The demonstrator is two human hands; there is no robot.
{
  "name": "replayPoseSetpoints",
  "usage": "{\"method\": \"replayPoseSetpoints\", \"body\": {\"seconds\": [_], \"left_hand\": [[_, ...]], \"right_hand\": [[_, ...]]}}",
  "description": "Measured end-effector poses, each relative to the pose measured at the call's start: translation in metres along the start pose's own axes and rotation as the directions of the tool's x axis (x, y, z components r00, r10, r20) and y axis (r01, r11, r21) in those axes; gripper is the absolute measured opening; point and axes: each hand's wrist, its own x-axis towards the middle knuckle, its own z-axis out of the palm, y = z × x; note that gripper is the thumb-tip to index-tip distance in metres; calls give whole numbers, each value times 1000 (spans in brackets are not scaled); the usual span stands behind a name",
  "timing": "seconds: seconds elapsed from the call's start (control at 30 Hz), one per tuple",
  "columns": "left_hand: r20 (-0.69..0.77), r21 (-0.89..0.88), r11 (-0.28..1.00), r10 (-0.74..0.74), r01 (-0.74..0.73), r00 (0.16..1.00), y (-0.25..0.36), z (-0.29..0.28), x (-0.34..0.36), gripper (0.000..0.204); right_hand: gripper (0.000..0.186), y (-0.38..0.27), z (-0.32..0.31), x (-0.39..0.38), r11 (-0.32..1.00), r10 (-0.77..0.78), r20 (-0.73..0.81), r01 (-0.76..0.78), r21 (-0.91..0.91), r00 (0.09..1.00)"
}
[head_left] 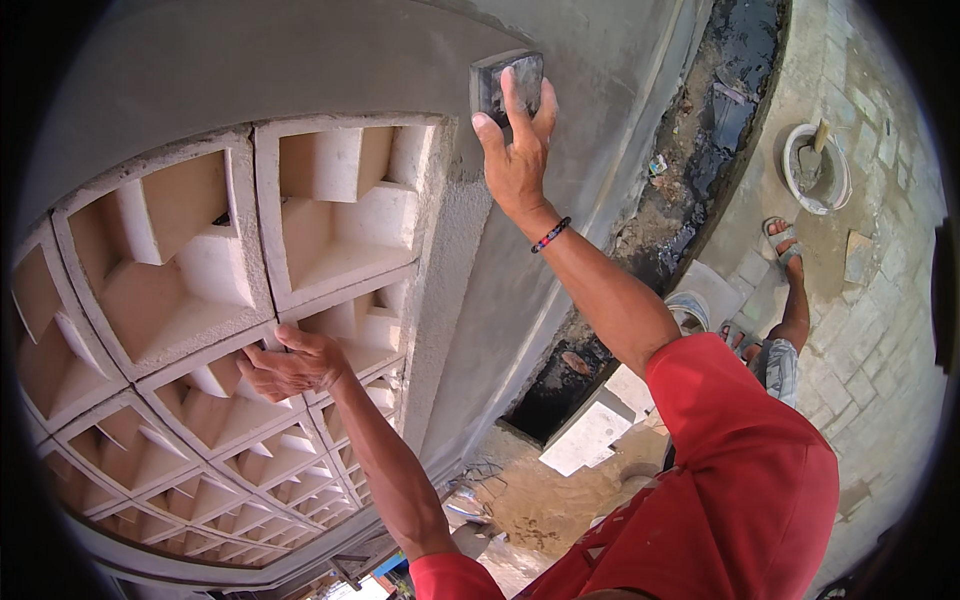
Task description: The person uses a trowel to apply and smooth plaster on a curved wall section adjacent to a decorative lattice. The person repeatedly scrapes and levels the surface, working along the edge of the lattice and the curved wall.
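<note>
Two hands at work: right hand (515, 165), grip closed on one dark sponge float (505, 83) pressed against grey plastered wall (520, 300); left hand (290, 362) grips a ledge of the pale ventilation blocks (330, 200). One mortar bucket (815, 168) stands below.

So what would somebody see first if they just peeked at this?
Probably the right hand up high, pressing a dark block flat against the smooth grey wall. Next, the big grid of pale hollow blocks filling the left side, with the left hand gripping one of its ledges. Far below on the right sits a bucket on the paving, near a sandalled foot.
</note>
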Motion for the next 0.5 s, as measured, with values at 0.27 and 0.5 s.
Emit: {"method": "replayPoseSetpoints", "body": {"seconds": [0.27,0.5], "left_hand": [[4,28,999,22,-23,1000,-9,-3,-5,64],[-27,21,998,56,-55,998,-1,-1,0,58]], "right_hand": [[62,47,-83,-93,950,312,132,-309,-48,941],[70,75,-57,32,935,332,-74,-318,158,940]]}}
